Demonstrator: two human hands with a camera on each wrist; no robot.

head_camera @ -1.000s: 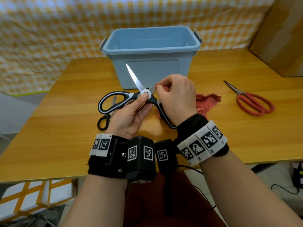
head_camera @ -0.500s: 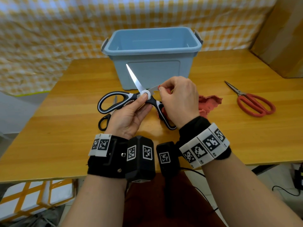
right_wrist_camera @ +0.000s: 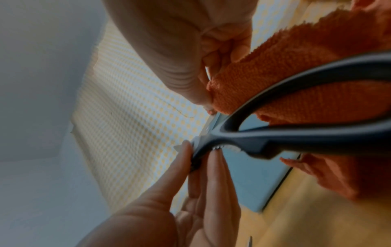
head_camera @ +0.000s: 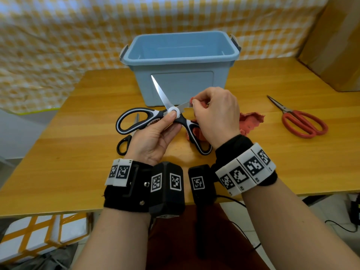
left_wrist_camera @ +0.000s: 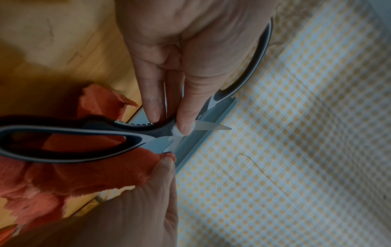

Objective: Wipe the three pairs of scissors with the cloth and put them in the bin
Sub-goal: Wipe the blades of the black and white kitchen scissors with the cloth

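Note:
Black-and-white kitchen scissors are held spread above the table, one blade pointing up at the blue bin. My left hand pinches them at the pivot, thumb on the white screw. My right hand pinches the red cloth around the other blade, just right of the pivot. In the left wrist view the cloth hangs under the handle; in the right wrist view the cloth wraps the blade. Small black scissors lie under my left hand. Red scissors lie at the right.
The wooden table has its front edge near my wrists. A yellow checked sheet hangs behind the bin. A cardboard box stands at the back right corner.
My right hand with the cloth has slid a little along the blade, away from the pivot. My left hand and the scissors have stayed in place.

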